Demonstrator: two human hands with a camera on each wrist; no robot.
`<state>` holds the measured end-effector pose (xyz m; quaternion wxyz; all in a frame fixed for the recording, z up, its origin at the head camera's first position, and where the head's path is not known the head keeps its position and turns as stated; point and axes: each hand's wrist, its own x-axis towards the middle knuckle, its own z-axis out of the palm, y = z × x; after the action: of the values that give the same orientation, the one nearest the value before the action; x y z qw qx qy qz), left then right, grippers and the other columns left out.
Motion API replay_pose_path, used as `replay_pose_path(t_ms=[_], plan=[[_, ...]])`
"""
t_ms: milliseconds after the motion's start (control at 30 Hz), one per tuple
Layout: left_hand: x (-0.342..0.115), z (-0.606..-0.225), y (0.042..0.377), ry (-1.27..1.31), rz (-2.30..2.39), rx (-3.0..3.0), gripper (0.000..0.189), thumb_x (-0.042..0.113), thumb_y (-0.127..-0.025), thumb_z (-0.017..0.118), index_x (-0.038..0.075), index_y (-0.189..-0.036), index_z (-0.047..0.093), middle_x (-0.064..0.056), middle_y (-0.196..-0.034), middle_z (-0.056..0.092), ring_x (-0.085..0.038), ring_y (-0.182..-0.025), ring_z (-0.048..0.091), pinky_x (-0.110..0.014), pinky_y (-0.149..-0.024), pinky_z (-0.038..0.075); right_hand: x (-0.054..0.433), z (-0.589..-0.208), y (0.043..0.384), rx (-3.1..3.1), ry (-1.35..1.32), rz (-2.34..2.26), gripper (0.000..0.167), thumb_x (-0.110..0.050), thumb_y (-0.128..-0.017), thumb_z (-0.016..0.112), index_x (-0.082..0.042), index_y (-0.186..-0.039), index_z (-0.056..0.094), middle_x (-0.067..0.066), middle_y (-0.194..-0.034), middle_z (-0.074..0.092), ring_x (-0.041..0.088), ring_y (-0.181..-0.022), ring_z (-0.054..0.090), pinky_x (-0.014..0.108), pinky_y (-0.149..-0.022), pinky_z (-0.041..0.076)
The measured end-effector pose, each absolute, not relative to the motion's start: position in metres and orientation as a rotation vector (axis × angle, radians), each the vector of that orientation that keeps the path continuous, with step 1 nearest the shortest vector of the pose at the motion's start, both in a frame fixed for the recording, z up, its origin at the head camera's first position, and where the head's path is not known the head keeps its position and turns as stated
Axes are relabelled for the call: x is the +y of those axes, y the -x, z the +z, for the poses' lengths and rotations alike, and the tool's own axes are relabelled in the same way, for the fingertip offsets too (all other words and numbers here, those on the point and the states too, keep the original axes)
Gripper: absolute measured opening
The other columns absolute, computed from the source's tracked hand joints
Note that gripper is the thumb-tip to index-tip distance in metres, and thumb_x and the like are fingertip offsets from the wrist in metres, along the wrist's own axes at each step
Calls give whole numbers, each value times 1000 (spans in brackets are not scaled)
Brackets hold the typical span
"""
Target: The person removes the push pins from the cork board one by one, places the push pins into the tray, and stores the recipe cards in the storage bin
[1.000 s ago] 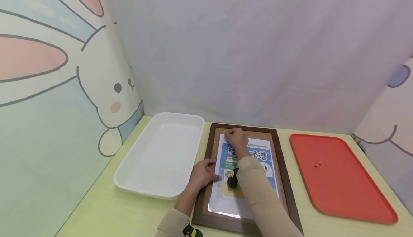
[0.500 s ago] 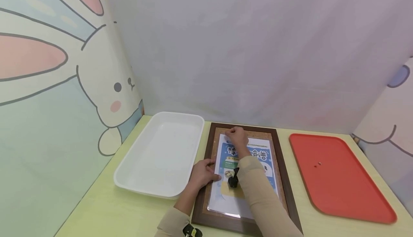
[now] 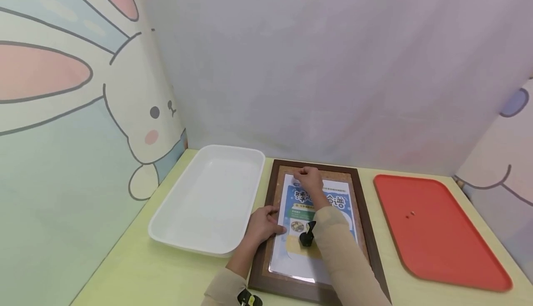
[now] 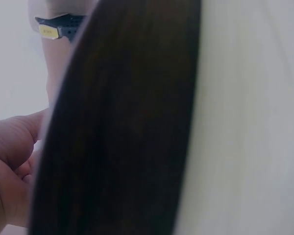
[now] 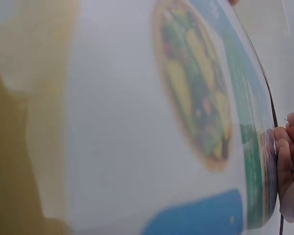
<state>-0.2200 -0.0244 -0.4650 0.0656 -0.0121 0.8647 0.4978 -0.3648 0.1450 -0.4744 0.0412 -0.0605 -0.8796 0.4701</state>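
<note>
In the head view a laminated poster (image 3: 291, 255) with blue and green print lies on a cork board (image 3: 333, 175) in a dark brown frame (image 3: 367, 225). My right hand (image 3: 310, 182) is at the poster's upper left corner, thumb and fingertips together. Between them the right wrist view shows a tiny red pushpin (image 5: 288, 126), mostly hidden, with its thin point showing. My left hand (image 3: 263, 225) lies across the frame's left side, its thumb on the poster's left edge. In the left wrist view the frame (image 4: 122, 122) hides part of a hand.
A white tray (image 3: 210, 199) stands left of the frame, close to my left hand. To the right is a red tray (image 3: 441, 232) holding a few tiny pieces (image 3: 410, 215). A pale curtain (image 3: 312, 88) rises behind the table (image 3: 141, 269).
My right wrist and forearm have shifted slightly right and turned, while the fingertips stay at the poster's upper left corner. My left hand keeps its place on the frame and poster.
</note>
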Motion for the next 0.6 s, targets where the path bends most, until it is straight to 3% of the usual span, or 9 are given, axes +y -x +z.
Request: replay_pose_path(t_ms=[600], plan=[[-26, -462, 217, 12, 1609, 2565, 53, 5, -70, 78, -3, -118, 59, -3, -68, 57, -15, -58, 51, -28, -51, 42, 165, -467, 347, -2584, 135, 1593, 13, -17, -86, 66, -5, -90, 68, 9, -88, 63, 24, -80, 56, 36, -70, 46]])
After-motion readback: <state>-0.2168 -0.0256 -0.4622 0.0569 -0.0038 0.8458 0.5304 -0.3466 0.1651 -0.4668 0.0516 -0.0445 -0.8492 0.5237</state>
